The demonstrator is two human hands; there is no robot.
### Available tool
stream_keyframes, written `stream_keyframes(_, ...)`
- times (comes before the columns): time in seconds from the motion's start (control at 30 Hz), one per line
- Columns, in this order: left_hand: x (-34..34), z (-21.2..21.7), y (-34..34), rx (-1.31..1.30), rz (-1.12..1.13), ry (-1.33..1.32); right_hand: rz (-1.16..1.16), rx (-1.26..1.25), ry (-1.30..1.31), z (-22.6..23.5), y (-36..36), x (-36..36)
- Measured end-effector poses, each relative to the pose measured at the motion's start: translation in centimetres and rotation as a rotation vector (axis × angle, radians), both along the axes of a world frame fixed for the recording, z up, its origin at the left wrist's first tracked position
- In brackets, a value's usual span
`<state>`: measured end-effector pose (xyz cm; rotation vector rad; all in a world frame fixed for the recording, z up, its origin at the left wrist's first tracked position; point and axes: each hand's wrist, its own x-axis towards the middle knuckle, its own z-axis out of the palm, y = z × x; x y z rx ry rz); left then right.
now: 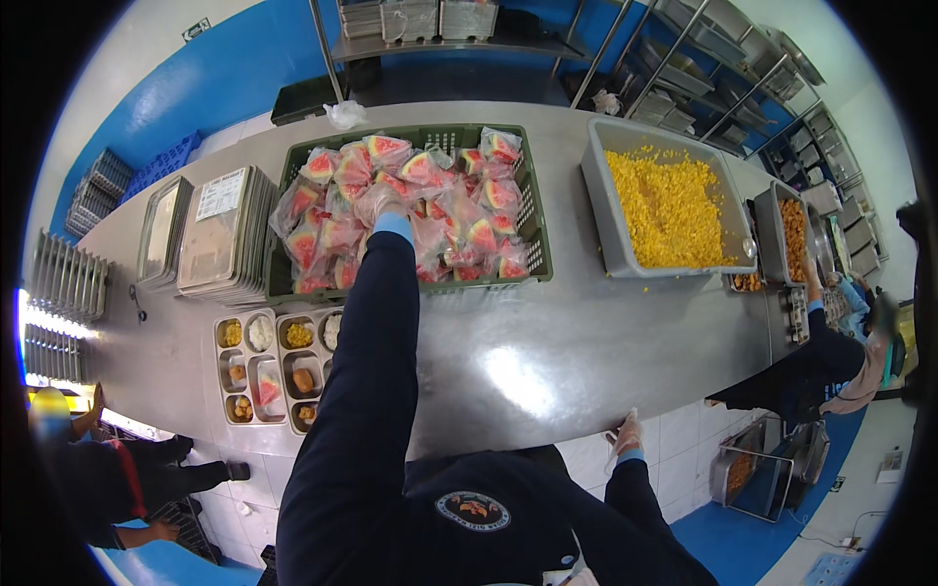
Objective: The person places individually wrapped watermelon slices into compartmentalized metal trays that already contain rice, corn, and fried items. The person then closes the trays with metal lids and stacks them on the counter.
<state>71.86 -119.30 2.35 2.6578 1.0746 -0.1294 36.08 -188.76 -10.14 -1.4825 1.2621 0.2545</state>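
My left hand (382,204), in a clear glove, reaches into a green plastic crate (537,230) full of bagged watermelon wedges (422,169). It touches the bags, which hide its fingertips. Below the crate, two steel compartment trays lie side by side. The left tray (249,411) holds rice, yellow corn, brown pieces of food and a bagged watermelon wedge (267,387). Rice, corn and brown food are in the right tray (290,383), partly covered by my left sleeve. My right hand (625,433), also gloved, hangs at the table's front edge with its fingers apart, holding nothing.
Stacked lidded steel trays (217,239) stand left of the crate on the steel table (576,342). A grey tub of corn (674,210) sits to the right, beside a pan of brown food (793,234). Other people work at the far right and lower left. Shelving (459,49) stands behind.
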Motion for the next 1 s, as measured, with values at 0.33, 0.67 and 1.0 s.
stream_keyframes(0.33, -13.1, 7.2, -6.4, -1.629, 0.232, -1.455, 0.173, 0.024, 0.060, 1.3, -0.9, -0.3)
stream_keyframes(0.67, -34.5, 7.0, -19.2, -2.265, 0.317, -0.976, 1.647, 0.171, 0.387, 13.3, 5.2, 9.2)
stream_keyframes(1.0, -42.3, 2.0, -19.3, -2.225, 0.465, -0.541, 1.332, 0.458, -0.701, 27.8, 34.1, 22.5)
